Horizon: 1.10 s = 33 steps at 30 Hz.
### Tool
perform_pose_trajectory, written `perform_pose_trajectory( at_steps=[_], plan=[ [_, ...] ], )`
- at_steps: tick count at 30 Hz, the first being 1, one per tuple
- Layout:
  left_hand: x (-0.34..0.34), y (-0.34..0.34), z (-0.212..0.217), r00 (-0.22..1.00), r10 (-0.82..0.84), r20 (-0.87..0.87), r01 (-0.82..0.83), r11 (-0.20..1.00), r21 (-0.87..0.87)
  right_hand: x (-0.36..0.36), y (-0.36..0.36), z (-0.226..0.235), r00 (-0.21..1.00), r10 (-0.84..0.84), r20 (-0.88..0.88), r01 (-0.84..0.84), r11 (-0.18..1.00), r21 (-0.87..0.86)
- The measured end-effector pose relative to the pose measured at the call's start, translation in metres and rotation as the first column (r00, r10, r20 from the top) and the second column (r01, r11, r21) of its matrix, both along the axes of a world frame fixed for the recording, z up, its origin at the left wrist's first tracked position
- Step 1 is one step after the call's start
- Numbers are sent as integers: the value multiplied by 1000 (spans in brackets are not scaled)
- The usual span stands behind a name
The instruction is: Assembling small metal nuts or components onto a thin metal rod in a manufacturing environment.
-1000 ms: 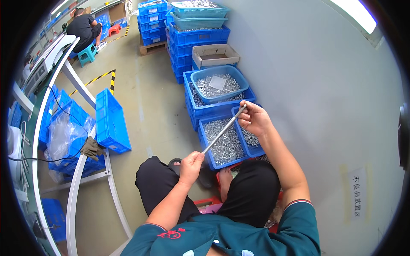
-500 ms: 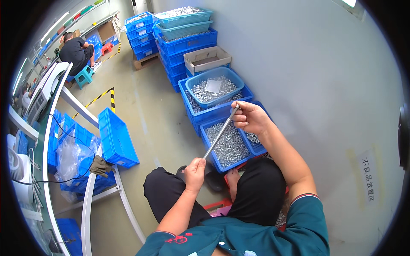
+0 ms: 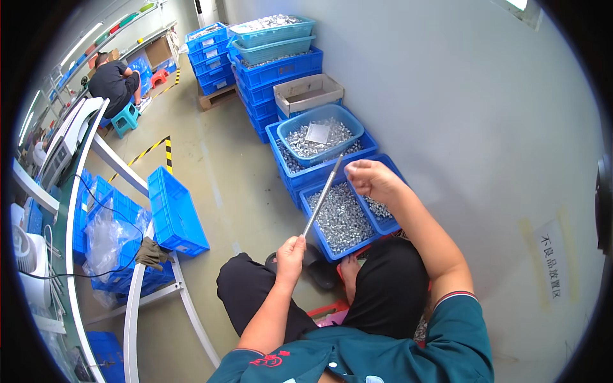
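My left hand (image 3: 290,260) is closed around the lower end of a thin grey metal rod (image 3: 321,196), which slants up and to the right over a blue bin (image 3: 353,251) of small shiny metal parts. Just right of the rod's upper end, a small gap apart from it, is my right hand (image 3: 375,181). Its thumb and fingers are pinched together; whatever may be between them is too small to make out. Alongside, a second blue bin (image 3: 391,167) with similar parts is partly covered by my right hand and forearm.
Beyond the bins, a light-blue basket (image 3: 319,157) of metal parts rests in a larger blue crate (image 3: 291,181). Stacked crates (image 3: 255,78) line the wall. On my left are a white-framed bench (image 3: 131,306), an upright blue crate (image 3: 181,210) and a glove (image 3: 151,253). Farther off, a person (image 3: 113,83) sits on a stool.
My right hand has come off the rod's upper end and sits slightly lower and to the right. The rod is tilted a little more upright, still in my left hand.
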<state>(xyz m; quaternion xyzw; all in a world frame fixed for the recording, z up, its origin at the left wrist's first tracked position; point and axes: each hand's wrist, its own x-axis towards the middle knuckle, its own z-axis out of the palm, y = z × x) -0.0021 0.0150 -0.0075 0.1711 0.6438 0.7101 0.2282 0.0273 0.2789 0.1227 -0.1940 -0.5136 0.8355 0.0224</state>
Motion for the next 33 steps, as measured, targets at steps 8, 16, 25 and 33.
perform_pose_trajectory(
  at_steps=[8,16,25,33],
  plan=[
    [2,-7,1,998,-41,-43,39,998,-48,-3,14,-10,998,-42,-50,31,981,-192],
    [-1,-10,-1,997,-39,-62,34,997,-74,-4,9,-3,999,-30,-17,29,999,-39],
    [-1,-8,5,997,-59,-40,56,996,-73,-1,10,-2,998,-29,-48,29,1000,-3],
    [0,-11,7,993,-45,-112,31,992,-121,-3,-5,-1,995,103,12,-103,968,227]
  ],
)
